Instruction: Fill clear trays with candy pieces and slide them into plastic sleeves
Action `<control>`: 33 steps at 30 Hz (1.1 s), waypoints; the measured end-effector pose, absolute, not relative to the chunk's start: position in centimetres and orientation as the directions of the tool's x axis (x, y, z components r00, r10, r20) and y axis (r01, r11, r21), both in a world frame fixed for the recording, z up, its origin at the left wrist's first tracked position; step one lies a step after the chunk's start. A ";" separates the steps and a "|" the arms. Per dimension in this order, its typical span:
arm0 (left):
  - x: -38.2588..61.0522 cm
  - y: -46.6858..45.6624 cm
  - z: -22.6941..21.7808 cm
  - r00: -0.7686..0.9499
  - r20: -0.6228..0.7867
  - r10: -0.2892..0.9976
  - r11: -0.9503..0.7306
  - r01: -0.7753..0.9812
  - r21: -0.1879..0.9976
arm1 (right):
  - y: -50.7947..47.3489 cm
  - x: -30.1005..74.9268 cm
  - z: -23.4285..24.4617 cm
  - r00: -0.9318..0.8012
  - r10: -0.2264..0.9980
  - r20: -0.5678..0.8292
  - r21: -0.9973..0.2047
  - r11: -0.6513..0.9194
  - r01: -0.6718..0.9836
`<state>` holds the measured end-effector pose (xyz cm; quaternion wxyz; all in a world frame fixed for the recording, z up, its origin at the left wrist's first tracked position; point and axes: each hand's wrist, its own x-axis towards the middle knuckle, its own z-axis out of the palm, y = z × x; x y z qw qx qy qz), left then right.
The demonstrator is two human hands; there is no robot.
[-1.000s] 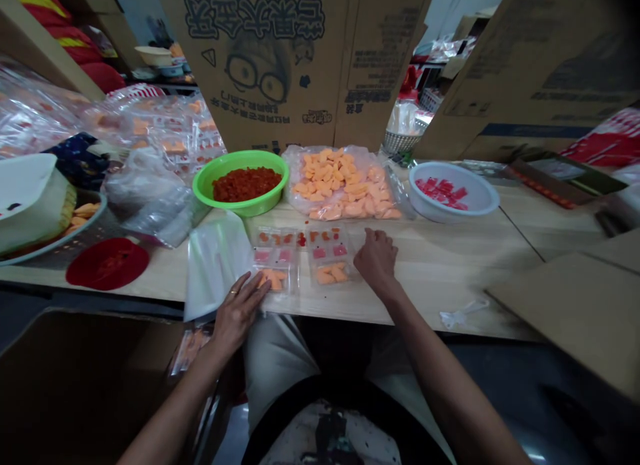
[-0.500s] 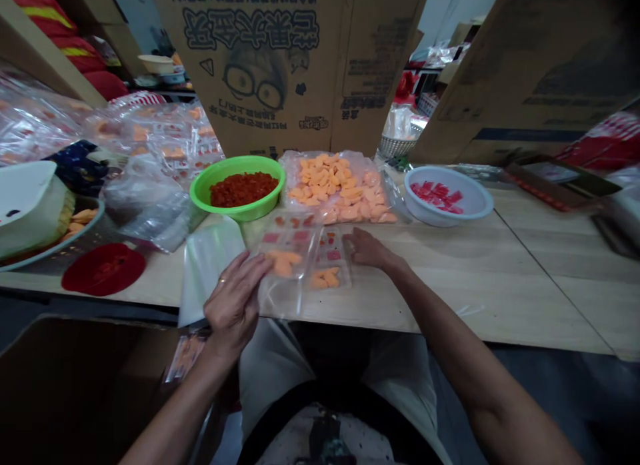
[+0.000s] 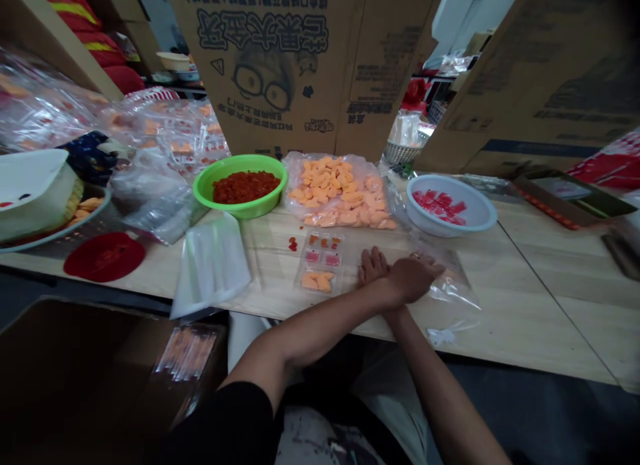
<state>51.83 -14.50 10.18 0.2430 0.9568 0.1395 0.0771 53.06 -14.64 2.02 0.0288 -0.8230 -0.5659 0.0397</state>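
My arms are crossed over the table. My left hand (image 3: 416, 277) reaches over to the right side, its fingers closed at a clear plastic bag (image 3: 463, 285) that lies on the wood; the bag's contents are mostly hidden behind the hand. Under and beside that wrist, my right hand (image 3: 373, 265) rests on the tabletop with fingers stretched and partly covered. Just left of it sits a clear compartment tray (image 3: 320, 262) with orange pieces, pink packets and small red bits in its sections. A few loose red bits (image 3: 293, 244) lie beside the tray.
Behind the tray are a green bowl (image 3: 240, 212) of red bits, a bag of orange candies (image 3: 345, 192) and a pale blue bowl (image 3: 453, 225) of pink packets. Flat plastic bags (image 3: 213, 265) overhang the front edge. A tall cardboard box (image 3: 310, 72) stands behind. An open carton (image 3: 100, 372) is below left.
My left hand has crossed over to the right with the filled plastic bag, which now lies on the table. My right hand has shifted slightly right and away from the tray.
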 end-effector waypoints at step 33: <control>37.8 -14.5 2.5 0.762 0.079 0.643 -0.752 0.608 0.253 | -16.8 55.8 6.0 0.457 0.881 -0.123 -0.267 -0.473 0.840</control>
